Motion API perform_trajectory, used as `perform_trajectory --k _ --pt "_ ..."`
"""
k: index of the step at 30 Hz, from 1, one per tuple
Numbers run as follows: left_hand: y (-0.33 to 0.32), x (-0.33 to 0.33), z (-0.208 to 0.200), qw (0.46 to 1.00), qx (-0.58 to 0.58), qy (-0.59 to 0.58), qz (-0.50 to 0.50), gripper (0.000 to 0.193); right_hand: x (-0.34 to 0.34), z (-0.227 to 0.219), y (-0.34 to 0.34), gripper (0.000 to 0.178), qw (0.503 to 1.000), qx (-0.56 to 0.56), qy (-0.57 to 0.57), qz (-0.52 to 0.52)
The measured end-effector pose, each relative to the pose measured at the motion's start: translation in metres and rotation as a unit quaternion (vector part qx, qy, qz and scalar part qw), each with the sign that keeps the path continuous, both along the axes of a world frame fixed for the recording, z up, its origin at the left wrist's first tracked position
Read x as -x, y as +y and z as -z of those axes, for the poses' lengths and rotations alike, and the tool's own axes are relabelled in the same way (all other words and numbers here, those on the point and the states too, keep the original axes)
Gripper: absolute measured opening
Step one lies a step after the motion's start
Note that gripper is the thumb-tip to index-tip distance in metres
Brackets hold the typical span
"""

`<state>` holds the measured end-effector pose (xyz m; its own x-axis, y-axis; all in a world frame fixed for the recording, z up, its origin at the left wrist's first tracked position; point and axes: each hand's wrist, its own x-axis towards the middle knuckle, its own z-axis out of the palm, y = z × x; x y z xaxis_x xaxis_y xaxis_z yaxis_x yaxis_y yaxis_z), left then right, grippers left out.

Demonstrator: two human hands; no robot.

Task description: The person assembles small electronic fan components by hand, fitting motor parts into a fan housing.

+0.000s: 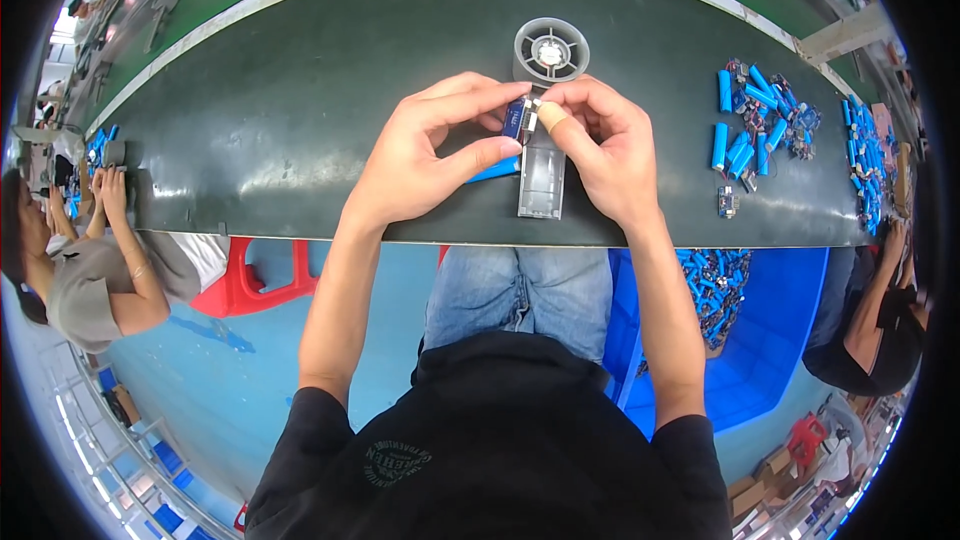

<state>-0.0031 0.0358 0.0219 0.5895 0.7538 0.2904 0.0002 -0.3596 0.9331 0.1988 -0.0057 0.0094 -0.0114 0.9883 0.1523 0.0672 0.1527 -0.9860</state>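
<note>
A small blue circuit board [516,118] with a whitish connector on its edge stands over the grey plastic handle. Thumb and forefinger of my left hand [428,145] pinch it from the left. My right hand [602,145] closes on its right edge; a pale yellow cover wraps the thumb tip. Beneath them lies a grey handheld fan housing: the open trough of its handle [541,185] points toward me, and its round, spoked head [552,50] lies beyond my fingers. A blue cylindrical battery [497,170] shows partly under my left hand, touching or close to the handle.
Blue batteries with wired boards [765,120] lie heaped on the dark green table [270,120] at right. One loose board [728,202] sits near the front edge. A blue bin [765,340] holding more stands below. Co-workers sit on both sides; a red stool [255,280] is at left.
</note>
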Motion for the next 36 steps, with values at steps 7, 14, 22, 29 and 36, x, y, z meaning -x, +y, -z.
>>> perform_trajectory --k 7,14,22,29,36 --pt "-0.0028 0.0001 0.0040 0.983 0.157 -0.094 -0.002 0.042 0.0016 -0.0043 -0.0018 0.010 0.996 0.041 0.080 -0.011" --pt "-0.0023 0.0022 -0.0015 0.989 0.138 -0.044 -0.014 0.033 0.0014 -0.0069 -0.0012 0.012 0.996 0.036 0.082 -0.022" --pt "0.0017 -0.0011 0.0038 0.999 -0.019 -0.032 -0.026 0.032 0.0046 -0.0055 -0.0021 0.012 0.996 0.041 0.079 0.004" --pt "0.0012 0.0014 0.0058 0.999 0.014 -0.036 -0.022 0.031 0.0025 -0.0035 -0.0018 0.012 0.995 0.047 0.083 -0.009" --pt "0.0035 0.0033 0.0015 1.000 -0.016 0.023 -0.011 0.030 -0.0013 -0.0007 0.0003 0.009 0.995 -0.059 -0.074 0.035"
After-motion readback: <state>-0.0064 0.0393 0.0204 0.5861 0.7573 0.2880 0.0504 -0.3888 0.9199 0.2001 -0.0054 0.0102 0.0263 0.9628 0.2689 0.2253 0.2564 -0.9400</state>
